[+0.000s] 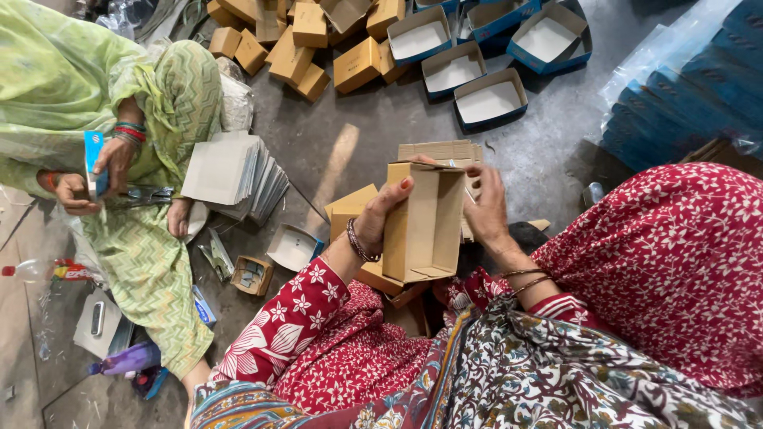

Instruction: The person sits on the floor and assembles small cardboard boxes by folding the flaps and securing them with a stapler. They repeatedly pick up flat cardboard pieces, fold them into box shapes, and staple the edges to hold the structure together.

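I hold an open brown cardboard box point(425, 226) upright in front of me, its hollow side facing me. My left hand point(380, 216) grips its left wall, thumb up at the top corner. My right hand point(486, 208) clasps the right wall from behind, fingers curled over the top edge. Behind the box lies a flat stack of brown cardboard blanks point(442, 151). More folded brown boxes point(350, 208) sit on the floor under my left wrist.
A person in green sits at the left, hands on a blue-and-white card point(94, 159), beside a stack of grey sheets point(234, 171). Brown boxes point(318, 44) and blue box lids point(489, 103) are heaped at the back. Blue wrapped packs point(691, 95) lie at right.
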